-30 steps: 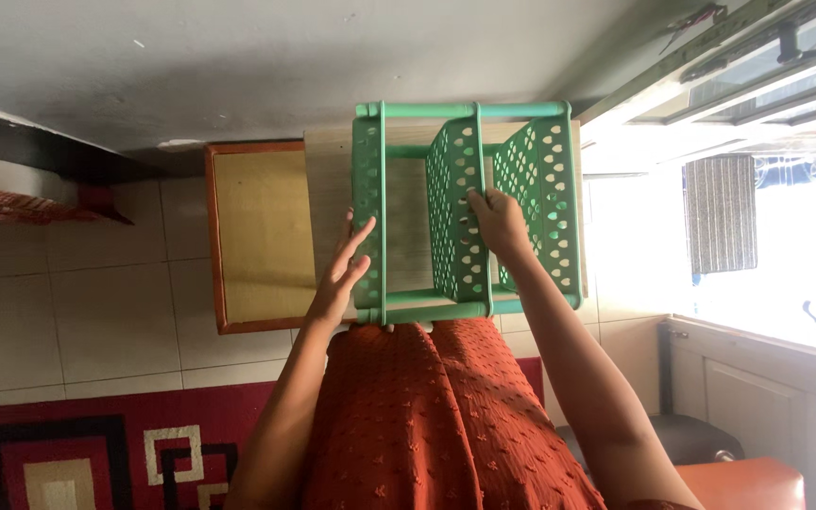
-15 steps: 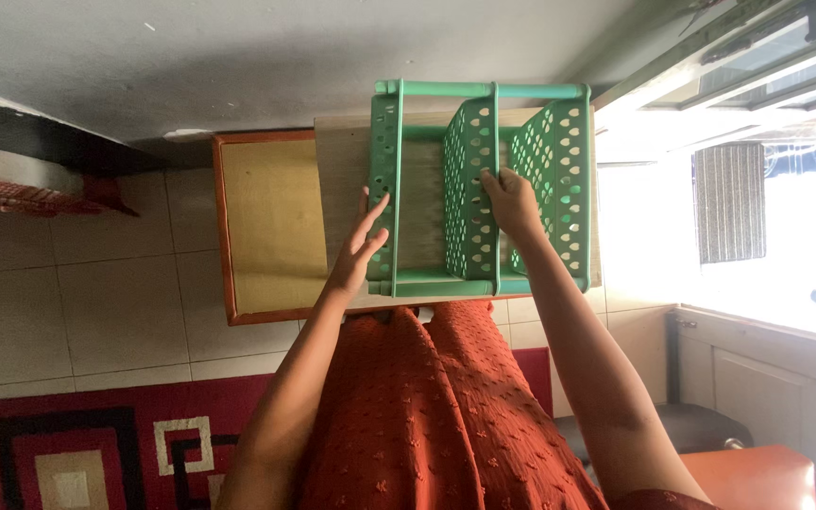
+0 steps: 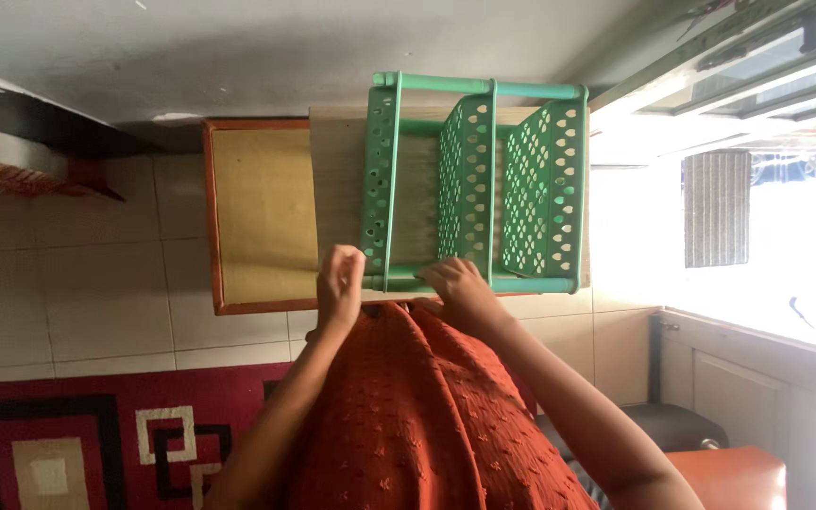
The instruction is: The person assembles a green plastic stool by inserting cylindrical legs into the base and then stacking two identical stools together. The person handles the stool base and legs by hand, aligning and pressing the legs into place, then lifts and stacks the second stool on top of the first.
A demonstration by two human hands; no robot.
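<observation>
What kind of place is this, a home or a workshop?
Probably a room in a home. The floor is tiled, a patterned red rug lies on it, and a bright window is at one side. Both hands hold a green plastic rack.

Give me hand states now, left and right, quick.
Left hand: closed on the near rail of the green rack.
Right hand: fingers curled on the same rail; grip cannot be told for sure.

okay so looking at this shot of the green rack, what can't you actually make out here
Head view only:
- Fingertips of the left hand and right hand: curled round the green rack, grip unclear.
- Rack's underside: hidden against the wooden board.
- Outside the window: washed out by glare.
</observation>
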